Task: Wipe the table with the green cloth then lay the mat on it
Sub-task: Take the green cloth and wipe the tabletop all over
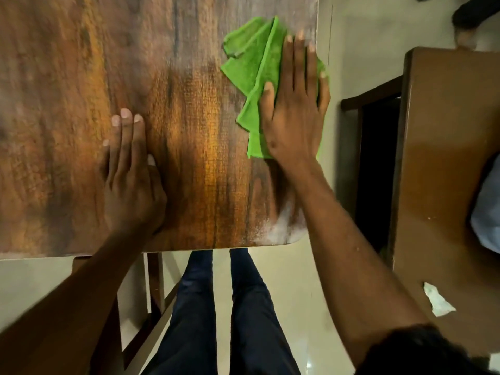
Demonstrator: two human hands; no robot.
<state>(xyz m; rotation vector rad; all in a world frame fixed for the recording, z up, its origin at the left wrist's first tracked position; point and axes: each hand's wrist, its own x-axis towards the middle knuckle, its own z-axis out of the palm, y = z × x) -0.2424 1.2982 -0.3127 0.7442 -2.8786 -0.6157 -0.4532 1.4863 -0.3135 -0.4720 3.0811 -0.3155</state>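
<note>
The bright green terry cloth (254,77) lay crumpled and partly folded on the dark, streaky wood-grain bench (67,77), close to its right edge and toward the far side. The right hand (295,104) lay flat on top of the cloth, fingers straight and spread, palm pressing it down onto the bench; the little-finger side of the hand reached the bench's right edge, and a strip of green showed past it there. Most of the cloth stuck out to the left of and beyond the fingers.

The left hand (130,174) rested palm-down on the bare bench surface, well apart from the cloth, fingers straight and close together, holding nothing. A pale, dusty-looking patch (284,223) showed on the bench near its rounded near-right corner, beside the right forearm.

Below the near edge of the bench, the person's legs in dark blue trousers (216,307) stood on a pale tiled floor (303,280). To the right stood a second, plain brown wooden table (446,158) with a small crumpled scrap of white paper (438,300) lying on it.
</note>
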